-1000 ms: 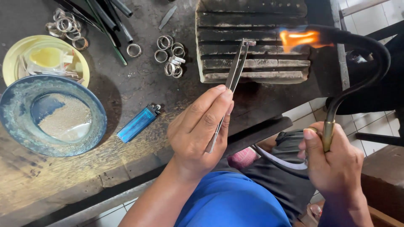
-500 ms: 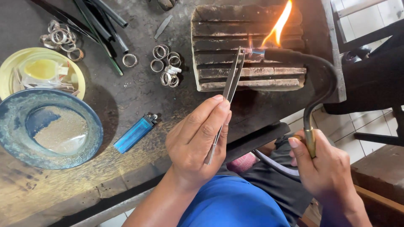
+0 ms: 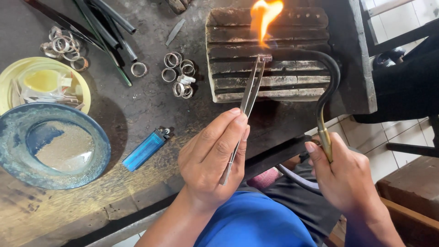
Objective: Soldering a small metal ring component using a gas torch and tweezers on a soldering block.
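My left hand (image 3: 212, 158) grips long metal tweezers (image 3: 250, 91) whose tips pinch a small piece at the top of a charred ribbed block (image 3: 283, 68). My right hand (image 3: 345, 176) holds the brass handle of a curved black torch (image 3: 327, 96). Its nozzle ends right beside the tweezer tips, and an orange flame (image 3: 265, 18) rises from there over the block.
Loose metal rings (image 3: 178, 73) lie left of the block, with more rings (image 3: 61, 48) at the far left. A blue lighter (image 3: 145, 150), a blue-rimmed bowl (image 3: 13, 169), a yellow dish (image 3: 13, 73) and dark rods (image 3: 109, 27) sit on the worn bench.
The flame, which pointed sideways at the right of the block, has swung left and now burns upward at the tweezer tips. My right hand has moved the torch inward.
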